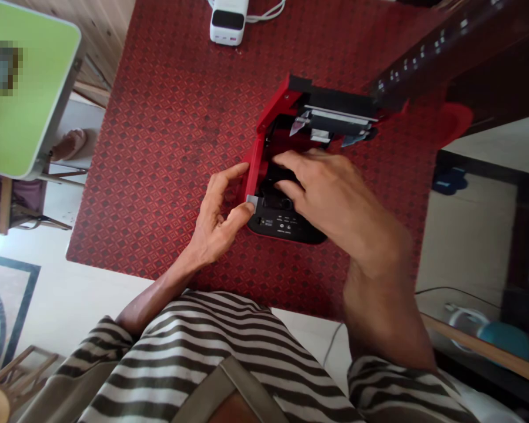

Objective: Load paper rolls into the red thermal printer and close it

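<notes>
A red and black device (300,230) stands on the table with its hinged upper part (335,111) raised. White icons and small print mark its black front panel. My left hand (218,214) steadies the left side, its thumb on a grey tab (253,204) at the front corner and its index finger against the red outer wall. My right hand (335,200) reaches over from the right into the black interior. Its thumb and index finger curl around a dark part, which I cannot make out. The other fingers are mostly hidden.
A red patterned cover (171,117) lies over the table. At the far edge sits a white power bank (227,26) with a white cable. A dark shiny object (441,53) slants in behind the device. A green-topped table (26,117) stands left.
</notes>
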The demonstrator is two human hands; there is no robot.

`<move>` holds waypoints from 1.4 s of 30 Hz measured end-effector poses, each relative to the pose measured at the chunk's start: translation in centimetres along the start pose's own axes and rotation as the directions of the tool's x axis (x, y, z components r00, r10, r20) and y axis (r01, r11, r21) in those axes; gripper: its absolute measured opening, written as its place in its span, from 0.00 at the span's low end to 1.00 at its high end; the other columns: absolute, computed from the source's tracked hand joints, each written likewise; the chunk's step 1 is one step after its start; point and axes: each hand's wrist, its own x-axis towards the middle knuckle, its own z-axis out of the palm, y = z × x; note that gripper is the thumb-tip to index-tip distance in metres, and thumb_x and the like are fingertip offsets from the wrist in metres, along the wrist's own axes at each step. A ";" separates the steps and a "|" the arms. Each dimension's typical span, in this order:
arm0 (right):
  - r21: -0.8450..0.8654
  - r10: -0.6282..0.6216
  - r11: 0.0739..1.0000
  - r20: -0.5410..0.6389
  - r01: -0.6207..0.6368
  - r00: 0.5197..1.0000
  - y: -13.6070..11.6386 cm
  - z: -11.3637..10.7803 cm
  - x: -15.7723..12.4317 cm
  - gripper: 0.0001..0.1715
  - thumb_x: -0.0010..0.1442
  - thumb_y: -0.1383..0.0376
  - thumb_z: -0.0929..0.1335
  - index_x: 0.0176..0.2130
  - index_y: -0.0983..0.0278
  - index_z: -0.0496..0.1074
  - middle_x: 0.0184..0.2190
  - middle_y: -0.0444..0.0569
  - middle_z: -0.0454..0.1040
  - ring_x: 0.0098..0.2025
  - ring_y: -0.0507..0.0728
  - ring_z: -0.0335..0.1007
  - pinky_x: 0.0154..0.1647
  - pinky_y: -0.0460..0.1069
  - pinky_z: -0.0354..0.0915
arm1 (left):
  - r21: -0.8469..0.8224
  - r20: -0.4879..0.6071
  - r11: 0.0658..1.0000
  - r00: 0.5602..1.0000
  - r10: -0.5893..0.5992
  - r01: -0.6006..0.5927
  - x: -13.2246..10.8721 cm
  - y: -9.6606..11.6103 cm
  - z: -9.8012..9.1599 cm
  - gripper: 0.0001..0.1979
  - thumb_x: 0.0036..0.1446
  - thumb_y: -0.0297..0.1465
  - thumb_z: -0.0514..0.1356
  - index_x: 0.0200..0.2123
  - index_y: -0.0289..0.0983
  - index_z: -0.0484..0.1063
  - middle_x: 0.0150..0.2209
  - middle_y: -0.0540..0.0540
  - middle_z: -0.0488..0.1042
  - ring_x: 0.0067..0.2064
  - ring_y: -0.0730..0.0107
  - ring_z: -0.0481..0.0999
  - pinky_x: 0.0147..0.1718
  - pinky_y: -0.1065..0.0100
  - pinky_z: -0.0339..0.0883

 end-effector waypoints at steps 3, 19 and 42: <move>0.198 -0.125 0.969 -0.121 0.147 0.985 0.6 -1.4 -2.4 0.21 0.87 0.68 0.68 0.62 0.55 0.91 0.59 0.53 0.96 0.62 0.71 0.95 0.69 0.67 0.86 | 0.016 0.006 1.000 1.000 -0.002 0.002 0.0 0.1 -0.2 0.31 0.79 0.47 0.73 0.80 0.53 0.80 0.77 0.39 0.84 0.80 0.39 0.82 0.83 0.34 0.77; 0.294 -0.147 0.909 -0.439 0.296 0.886 1.2 -0.2 -5.5 0.13 0.85 0.69 0.77 0.49 0.51 0.91 0.46 0.45 0.96 0.48 0.65 0.94 0.55 0.63 0.86 | 0.631 0.173 0.610 0.854 0.491 -0.478 0.5 4.5 0.3 0.22 0.89 0.47 0.70 0.77 0.48 0.81 0.71 0.40 0.88 0.71 0.47 0.86 0.73 0.45 0.80; 0.057 -0.237 0.955 -0.439 0.290 0.867 0.6 -0.6 -9.8 0.17 0.82 0.74 0.78 0.60 0.52 0.86 0.54 0.48 0.97 0.49 0.66 0.94 0.55 0.63 0.89 | 0.664 0.323 0.369 0.694 0.643 -0.650 1.3 5.4 0.1 0.13 0.88 0.26 0.65 0.61 0.50 0.88 0.46 0.49 0.92 0.54 0.54 0.86 0.62 0.46 0.72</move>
